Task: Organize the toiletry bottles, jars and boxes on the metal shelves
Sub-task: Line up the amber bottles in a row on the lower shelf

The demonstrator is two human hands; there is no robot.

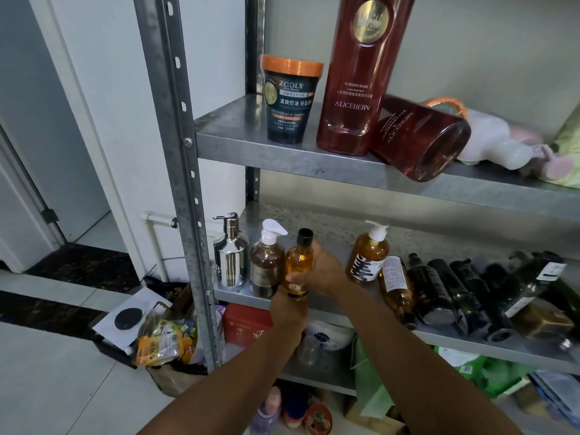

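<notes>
Mid shelf: amber bottle w/ black cap, left hand round base, right hand round body.

White wall, pale floor tiles, dark marble threshold

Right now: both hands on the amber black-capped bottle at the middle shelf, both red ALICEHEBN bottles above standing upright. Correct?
Not quite. In the head view one red ALICEHEBN bottle stands upright; the other red bottle lies on its side. The left hand and right hand do hold the amber bottle.
</notes>
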